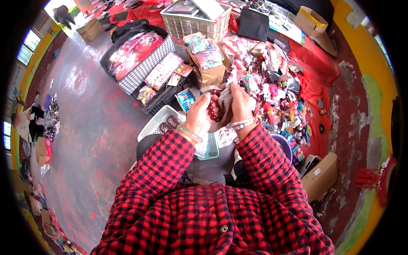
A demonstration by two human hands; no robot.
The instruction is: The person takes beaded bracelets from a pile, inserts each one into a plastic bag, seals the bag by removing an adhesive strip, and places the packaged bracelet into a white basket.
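Observation:
A dark red bead bracelet [212, 111] is looped over the fingers of my left hand [198, 115], which is closed round it. My right hand [240, 103] grips a greyish-brown cloth [227, 101] and presses it near the beads. Part of the cloth passes behind the bracelet, and my fingers hide some of it. Below my left wrist, a white plastic basket [154, 123] holds more dark red bead bracelets [169, 124]. Under my hands lies a pale green plastic basket [210, 152], partly covered by white paper or packaging.
Beyond my hands stand a cardboard box [211, 76] of packaged goods, a black crate [160, 98] and a large checked container [146, 63]. Small colourful items [276, 93] are heaped on red cloth to the right. A purple basin [284, 146] sits by my right forearm. A person [63, 17] is far left.

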